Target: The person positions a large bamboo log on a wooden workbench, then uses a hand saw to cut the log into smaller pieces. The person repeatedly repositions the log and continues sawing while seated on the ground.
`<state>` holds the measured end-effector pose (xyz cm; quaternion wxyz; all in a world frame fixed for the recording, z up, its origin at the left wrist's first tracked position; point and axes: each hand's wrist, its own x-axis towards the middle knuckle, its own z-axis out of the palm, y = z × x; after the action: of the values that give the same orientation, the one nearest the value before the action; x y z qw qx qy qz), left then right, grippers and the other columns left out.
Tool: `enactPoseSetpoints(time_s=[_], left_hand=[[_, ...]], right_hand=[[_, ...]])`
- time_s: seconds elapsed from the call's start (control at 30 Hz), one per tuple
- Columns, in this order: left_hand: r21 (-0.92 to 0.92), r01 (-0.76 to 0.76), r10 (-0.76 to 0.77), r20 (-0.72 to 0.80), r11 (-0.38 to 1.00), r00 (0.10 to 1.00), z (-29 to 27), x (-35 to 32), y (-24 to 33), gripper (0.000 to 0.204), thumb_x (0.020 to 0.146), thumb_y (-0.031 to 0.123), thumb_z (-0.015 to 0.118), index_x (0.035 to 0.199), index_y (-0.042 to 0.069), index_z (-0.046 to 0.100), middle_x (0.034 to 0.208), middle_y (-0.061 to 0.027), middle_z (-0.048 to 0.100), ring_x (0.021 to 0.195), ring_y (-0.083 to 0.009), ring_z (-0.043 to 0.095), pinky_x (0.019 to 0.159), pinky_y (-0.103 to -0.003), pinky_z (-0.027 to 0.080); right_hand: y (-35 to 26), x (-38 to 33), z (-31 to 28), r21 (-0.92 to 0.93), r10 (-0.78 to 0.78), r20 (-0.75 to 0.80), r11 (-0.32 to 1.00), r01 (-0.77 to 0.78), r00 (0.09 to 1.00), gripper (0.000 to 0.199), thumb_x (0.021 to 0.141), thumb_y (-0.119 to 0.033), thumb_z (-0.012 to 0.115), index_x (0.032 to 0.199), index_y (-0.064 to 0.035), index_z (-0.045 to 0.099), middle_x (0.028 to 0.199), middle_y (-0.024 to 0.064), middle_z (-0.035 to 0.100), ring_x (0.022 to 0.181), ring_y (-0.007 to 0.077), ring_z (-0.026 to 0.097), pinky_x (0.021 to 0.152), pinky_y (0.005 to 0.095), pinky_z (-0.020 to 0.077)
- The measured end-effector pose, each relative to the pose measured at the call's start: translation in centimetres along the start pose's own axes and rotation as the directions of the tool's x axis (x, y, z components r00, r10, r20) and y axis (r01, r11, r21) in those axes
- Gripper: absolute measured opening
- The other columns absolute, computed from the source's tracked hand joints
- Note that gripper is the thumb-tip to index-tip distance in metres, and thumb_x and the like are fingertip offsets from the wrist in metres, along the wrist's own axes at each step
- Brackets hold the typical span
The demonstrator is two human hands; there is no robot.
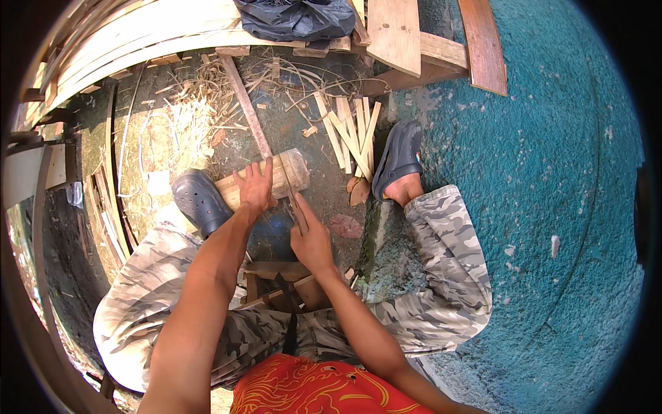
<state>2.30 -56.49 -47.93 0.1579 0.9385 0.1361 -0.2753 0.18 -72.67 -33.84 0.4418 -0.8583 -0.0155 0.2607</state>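
A pale wooden block (295,169) lies on the ground between my feet. My left hand (255,188) is laid across it, fingers over the top and thumb at the near side. My right hand (314,240) is closed round the wooden handle of a knife (289,185), whose narrow blade lies across the block just right of my left hand. A long brownish strip (245,103) runs from the far planks to the block, its near end by my left fingertips. Whether blade and strip touch is not plain.
Pale shavings (189,121) litter the ground at the far left. Several cut wooden sticks (355,131) lie near my right shoe (400,155). My left shoe (200,200) is against the block. Long planks (152,41) and a black plastic bag (296,21) are at the far side.
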Motion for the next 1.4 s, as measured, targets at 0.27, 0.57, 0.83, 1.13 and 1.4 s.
enactPoseSetpoints(time_s=[0.27, 0.57, 0.83, 1.13, 1.4], left_hand=[[0.000, 0.010, -0.010, -0.004, 1.000, 1.000, 0.9, 0.2, 0.0, 0.129, 0.052, 0.031, 0.099, 0.158, 0.015, 0.027, 0.136, -0.0149, 0.046, 0.132, -0.0343, 0.044, 0.112, -0.073, 0.027], [-0.042, -0.030, 0.032, 0.052, 0.999, 0.998, -0.7, 0.4, -0.3, 0.123, 0.062, 0.047, 0.093, 0.159, 0.015, 0.025, 0.143, -0.0175, 0.044, 0.136, -0.0369, 0.042, 0.116, -0.067, 0.023], [-0.361, 0.299, -0.350, -0.081, 0.883, 0.933, 0.2, 2.4, 2.3, 0.073, 0.094, 0.066, 0.044, 0.141, 0.011, 0.054, 0.142, -0.0181, 0.054, 0.138, -0.0341, 0.045, 0.119, -0.062, 0.016], [-0.297, 0.353, -0.423, -0.218, 0.887, 0.880, 0.9, 3.9, 3.4, 0.061, 0.093, 0.061, 0.049, 0.122, 0.012, 0.070, 0.122, -0.0146, 0.069, 0.122, -0.0313, 0.059, 0.115, -0.055, 0.025], [-0.253, 0.377, -0.431, -0.211, 0.891, 0.877, 0.9, 4.5, 3.1, 0.060, 0.092, 0.062, 0.050, 0.121, 0.015, 0.071, 0.123, -0.0117, 0.070, 0.122, -0.0296, 0.059, 0.114, -0.051, 0.027]], right_hand=[[-2.3, -11.8, -5.7, -0.106, 0.049, 0.077, 0.994, -0.041, 0.996, 0.062, 0.090, 0.002, 0.060, 0.150, -0.0093, 0.048, 0.133, 0.0284, 0.061, 0.118, 0.0423, 0.063, 0.091, 0.0363, 0.0534], [0.3, -10.2, -5.6, 0.018, 0.075, -0.046, 0.997, -0.074, 0.996, 0.056, 0.092, -0.001, 0.062, 0.147, -0.0082, 0.053, 0.119, 0.0265, 0.070, 0.107, 0.0365, 0.071, 0.084, 0.0357, 0.0557], [-0.1, -10.3, -6.3, 0.132, -0.032, -0.055, 0.991, 0.039, 0.998, 0.050, 0.097, -0.007, 0.062, 0.146, -0.0070, 0.053, 0.130, 0.0283, 0.064, 0.123, 0.0422, 0.061, 0.096, 0.0397, 0.0515], [-1.7, -9.0, -6.0, 0.061, 0.092, 0.002, 0.994, -0.092, 0.996, 0.045, 0.098, -0.011, 0.062, 0.143, -0.0091, 0.058, 0.129, 0.0253, 0.065, 0.117, 0.0412, 0.065, 0.092, 0.0419, 0.0547], [-2.3, -0.5, -2.9, -0.018, 0.247, -0.001, 0.969, -0.247, 0.969, 0.038, 0.099, -0.022, 0.060, 0.136, -0.0153, 0.064, 0.087, 0.0230, 0.072, 0.076, 0.0466, 0.068, 0.068, 0.0481, 0.0566]])
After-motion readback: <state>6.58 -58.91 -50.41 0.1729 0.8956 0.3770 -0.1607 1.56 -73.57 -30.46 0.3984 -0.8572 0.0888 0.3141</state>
